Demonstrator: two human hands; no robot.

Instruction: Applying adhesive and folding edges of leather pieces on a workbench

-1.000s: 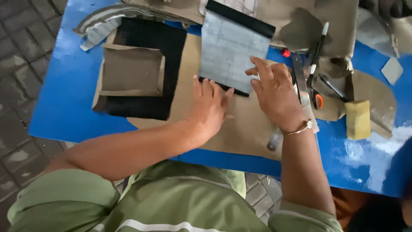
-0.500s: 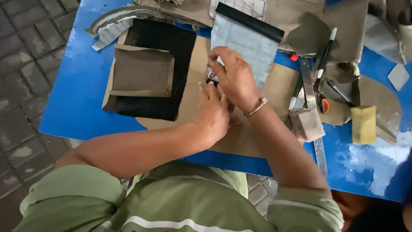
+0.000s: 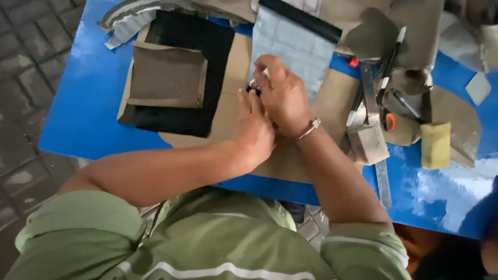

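Observation:
My right hand [image 3: 284, 97] is curled over the lower left corner of a grey gridded sheet [image 3: 298, 49] with a black strip on its far edge. Its fingers pinch a small white-tipped tool [image 3: 264, 73] above a small dark piece [image 3: 252, 88]. My left hand [image 3: 254, 129] lies flat on the tan cardboard [image 3: 231, 78] right beside it, fingertips touching that same corner. The right wrist wears a silver bracelet [image 3: 309, 127].
On the blue table [image 3: 83, 119], a brown folded piece [image 3: 167, 75] lies on a black sheet [image 3: 199, 41] at the left. At the right are a metal ruler [image 3: 383, 181], pens, an orange-capped cutter [image 3: 389, 122], a yellow sponge [image 3: 434, 145], a small brown block [image 3: 367, 144] and leather scraps.
My right hand moved left from the sheet's right edge to its lower left corner and closed on the small tool. My left hand stayed pressed near that corner.

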